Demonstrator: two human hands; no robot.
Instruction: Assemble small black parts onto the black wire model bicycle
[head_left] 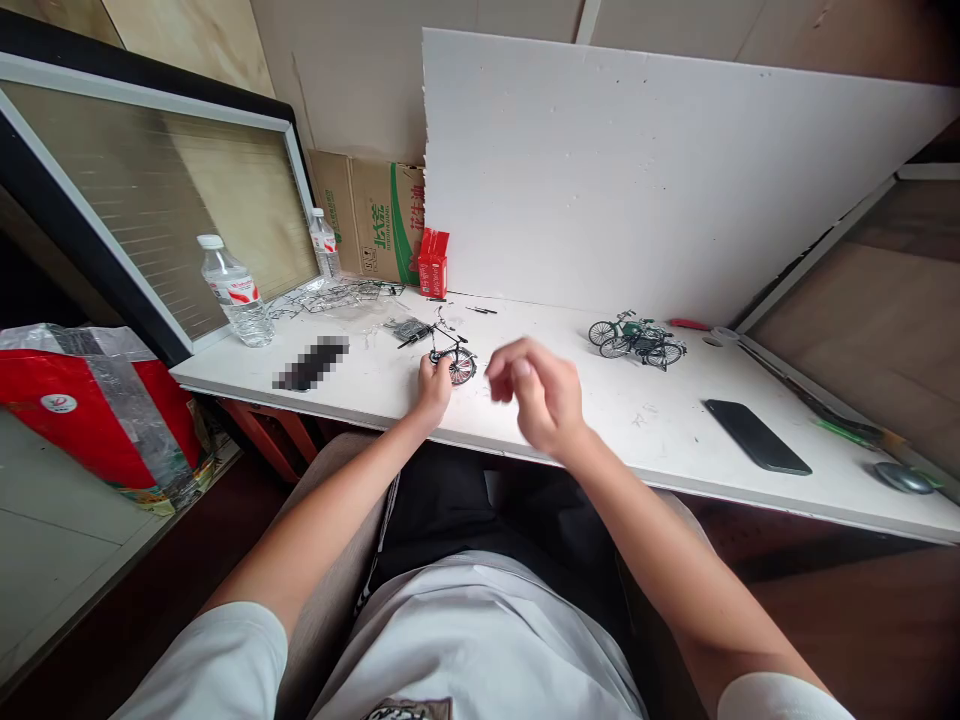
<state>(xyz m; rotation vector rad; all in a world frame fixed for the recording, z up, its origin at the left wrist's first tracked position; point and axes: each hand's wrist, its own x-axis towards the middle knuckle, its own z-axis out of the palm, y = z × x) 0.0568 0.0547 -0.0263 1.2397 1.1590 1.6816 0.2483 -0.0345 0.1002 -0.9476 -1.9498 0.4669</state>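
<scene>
A small black model bicycle stands near the front of the white tabletop, its rear wheel towards the right. My left hand is closed on its lower frame, the fingers partly hidden behind the thumb. To the right of the bicycle, raised over the table, is my right hand, apart from it. Its fingers are curled in towards the thumb and slightly blurred, and whatever they may hold cannot be made out. Small dark parts lie just behind and left of the bicycle.
Finished-looking model bicycles stand at the right. A black phone and a mouse lie farther right. At the left are a water bottle, a pixelated dark object and thin black part frames. A white board leans behind.
</scene>
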